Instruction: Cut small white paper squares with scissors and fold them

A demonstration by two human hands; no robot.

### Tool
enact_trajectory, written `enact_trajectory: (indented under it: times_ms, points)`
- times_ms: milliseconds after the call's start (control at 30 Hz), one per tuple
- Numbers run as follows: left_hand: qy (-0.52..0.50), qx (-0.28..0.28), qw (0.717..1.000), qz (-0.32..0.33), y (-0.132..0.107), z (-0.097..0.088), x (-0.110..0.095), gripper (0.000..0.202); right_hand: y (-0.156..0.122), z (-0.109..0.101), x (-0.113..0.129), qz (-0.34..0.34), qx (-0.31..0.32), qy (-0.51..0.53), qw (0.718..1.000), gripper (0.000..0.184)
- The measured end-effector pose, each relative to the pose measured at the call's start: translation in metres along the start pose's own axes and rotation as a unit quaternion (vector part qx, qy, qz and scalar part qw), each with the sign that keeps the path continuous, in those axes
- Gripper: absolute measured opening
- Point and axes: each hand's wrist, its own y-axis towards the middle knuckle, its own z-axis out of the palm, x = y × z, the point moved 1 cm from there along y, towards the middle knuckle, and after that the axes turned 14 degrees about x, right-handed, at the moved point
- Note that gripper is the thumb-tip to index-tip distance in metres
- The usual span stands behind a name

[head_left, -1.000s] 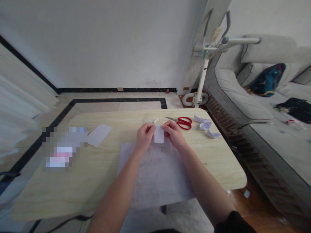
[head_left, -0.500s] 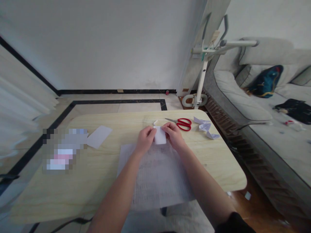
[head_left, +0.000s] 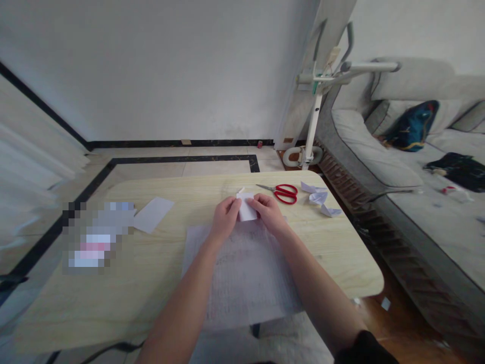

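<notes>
A small white piece of paper is held up between my two hands, above the far edge of a large printed sheet. My left hand pinches its left side with the thumb in front. At its right side, my right hand is closed on it, thumb pressed on the near face. The fingers behind the paper are hidden. Just beyond the paper, a thin white strip shows near its top edge. Red-handled scissors lie beyond my right hand, blades pointing left.
Several folded paper pieces lie on the wooden table at the right. To the left are a white sheet and a blurred-out patch. A grey sofa and a white metal stand are beyond the table's right side.
My right thumb has moved left and inward over the paper's face. The paper is slightly higher and a little tilted; the view has shifted slightly.
</notes>
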Motion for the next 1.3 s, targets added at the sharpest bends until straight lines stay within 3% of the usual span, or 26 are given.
enact_trajectory:
  times_ms: [200,967,1300]
  points:
    - [0.004,0.026,1.0,0.008,-0.001,0.0015,0.0003,0.032,0.0022,-0.0027,-0.0035,-0.007,-0.021,0.017,1.0,0.034]
    - [0.05,0.009,0.998,-0.022,0.0014,-0.0002,-0.0001,0.032,0.003,-0.0054,-0.0064,0.001,-0.022,-0.063,0.998,0.036]
    - [-0.008,0.042,0.999,-0.013,-0.0018,0.0006,-0.0043,0.032,0.0023,-0.0056,-0.0019,-0.013,-0.048,-0.068,0.996,0.036]
